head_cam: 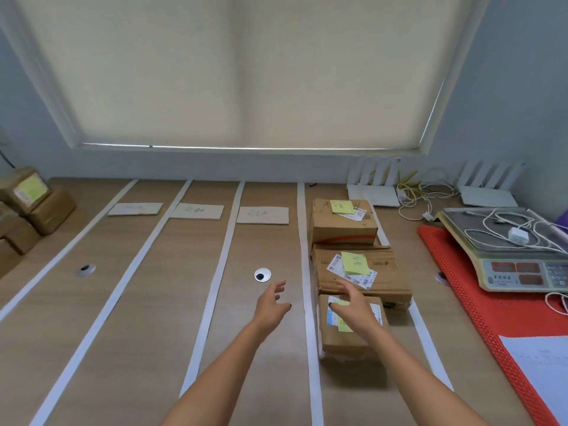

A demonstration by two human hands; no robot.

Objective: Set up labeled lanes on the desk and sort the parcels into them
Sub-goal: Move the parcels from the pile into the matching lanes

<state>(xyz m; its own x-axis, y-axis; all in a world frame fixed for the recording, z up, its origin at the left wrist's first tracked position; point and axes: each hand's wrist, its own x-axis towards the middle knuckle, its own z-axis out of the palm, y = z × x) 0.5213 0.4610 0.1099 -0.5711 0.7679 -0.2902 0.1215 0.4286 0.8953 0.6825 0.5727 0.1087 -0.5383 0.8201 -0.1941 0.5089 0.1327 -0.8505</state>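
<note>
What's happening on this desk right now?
A person is sorting parcels into lanes marked with white tape on the desk. Three boxes sit in a row in the rightmost lane: the far box, the middle box and the near box, each with a yellow note. Both hands are open and hold nothing: the right hand hovers over the near box, the left hand over the next lane. Three lanes hold only cards. More parcels wait at far left.

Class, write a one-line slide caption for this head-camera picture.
Both open hands, left and right, hover by the nearest parcel in the rightmost taped lane.
</note>
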